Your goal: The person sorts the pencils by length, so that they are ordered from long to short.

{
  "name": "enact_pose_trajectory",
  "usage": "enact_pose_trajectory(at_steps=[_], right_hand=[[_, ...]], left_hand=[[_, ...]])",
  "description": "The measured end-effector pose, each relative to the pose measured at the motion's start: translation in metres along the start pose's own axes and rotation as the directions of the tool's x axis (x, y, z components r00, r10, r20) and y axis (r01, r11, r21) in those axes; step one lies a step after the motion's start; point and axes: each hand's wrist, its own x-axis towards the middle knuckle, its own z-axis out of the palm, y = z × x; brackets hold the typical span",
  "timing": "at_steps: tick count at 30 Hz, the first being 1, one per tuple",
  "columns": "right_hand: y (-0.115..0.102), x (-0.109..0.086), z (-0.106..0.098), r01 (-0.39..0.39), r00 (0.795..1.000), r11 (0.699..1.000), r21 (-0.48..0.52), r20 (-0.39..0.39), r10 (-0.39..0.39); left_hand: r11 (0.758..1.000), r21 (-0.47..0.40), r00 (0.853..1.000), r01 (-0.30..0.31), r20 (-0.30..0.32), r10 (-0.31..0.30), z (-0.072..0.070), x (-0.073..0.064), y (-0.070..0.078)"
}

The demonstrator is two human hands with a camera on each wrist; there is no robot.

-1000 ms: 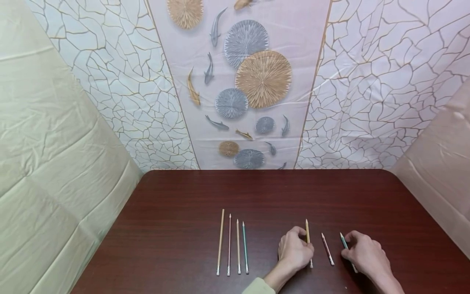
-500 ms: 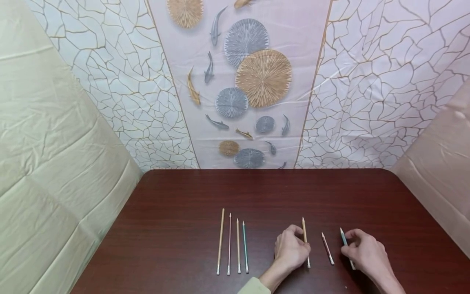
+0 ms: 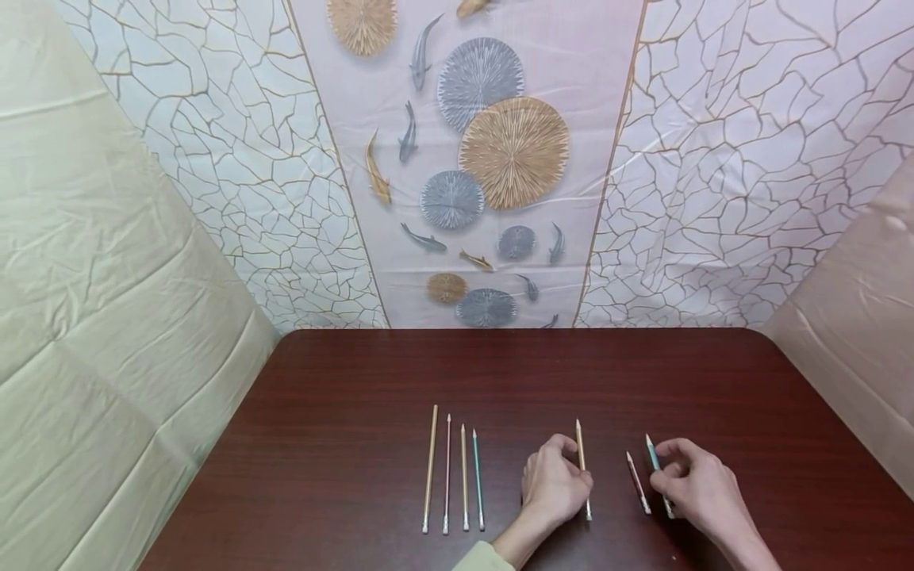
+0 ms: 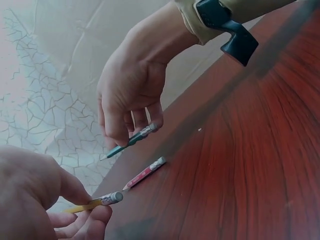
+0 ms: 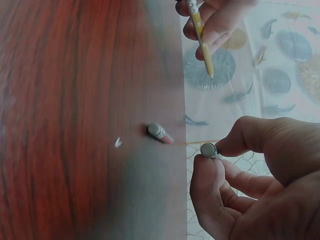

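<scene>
My left hand (image 3: 555, 482) pinches a yellow pencil (image 3: 581, 448) between thumb and fingers, its tip away from me and its eraser end towards me. In my right hand (image 3: 703, 484) a green pencil (image 3: 653, 454) is pinched the same way; the right wrist view shows mostly its eraser end (image 5: 208, 150). Between the hands a short red pencil (image 3: 638, 482) lies on the table, closer to the right hand. The left wrist view shows this red pencil (image 4: 145, 173) beyond the yellow pencil (image 4: 95, 203), with the green pencil (image 4: 129, 143) held above the table.
Left of my hands several longer pencils lie side by side on the dark red-brown table (image 3: 343, 396): a tan one (image 3: 430, 468), a pink one (image 3: 447, 476), another tan one (image 3: 465, 476) and a green one (image 3: 478, 480). Patterned cloth (image 3: 493, 238) hangs behind the table.
My left hand has shifted left with the yellow pencil. The right hand has moved slightly left and away from me with the green pencil, closer to the red pencil, which stays put.
</scene>
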Motion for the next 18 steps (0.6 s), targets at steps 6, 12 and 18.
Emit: enact_pose_trajectory(at_steps=[6,12,18], right_hand=[[-0.009,-0.001,0.005,-0.009,1.0,0.999,0.034,0.005,0.009],[-0.017,0.0,0.012,0.006,1.0,0.999,0.051,0.013,-0.007],[-0.024,-0.002,0.018,0.025,1.0,0.998,0.051,-0.004,-0.025]], left_hand=[[0.999,0.027,0.999,-0.034,-0.038,0.035,-0.008,-0.001,-0.007],[0.998,0.05,0.998,-0.037,-0.05,0.04,-0.017,-0.001,-0.013],[0.998,0.054,0.999,-0.025,-0.045,0.028,-0.029,-0.001,-0.021]])
